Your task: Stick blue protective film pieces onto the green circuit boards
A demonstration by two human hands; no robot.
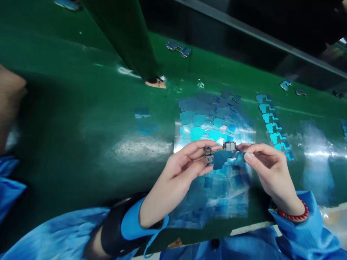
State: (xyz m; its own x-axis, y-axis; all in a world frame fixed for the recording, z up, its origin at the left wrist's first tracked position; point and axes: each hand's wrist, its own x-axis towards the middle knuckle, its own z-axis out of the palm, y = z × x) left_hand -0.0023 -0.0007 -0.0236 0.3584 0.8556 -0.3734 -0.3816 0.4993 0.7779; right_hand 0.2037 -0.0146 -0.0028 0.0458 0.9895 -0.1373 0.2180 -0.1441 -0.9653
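Note:
Between the thumb and fingers of my left hand is a small circuit board, held by its left end. Dark blue film covers part of the board's lower middle. At the board's right side my right hand is closed in a pinch, with a bluish piece of film at its fingertips. Whether that piece is joined to the film on the board I cannot tell. Beneath both hands lie clear sheets bearing many blue film pieces.
A row of circuit boards with blue film lies to the right. Further boards lie along the back of the green table. A dark green post stands at upper left. Another person's arm is at the left edge.

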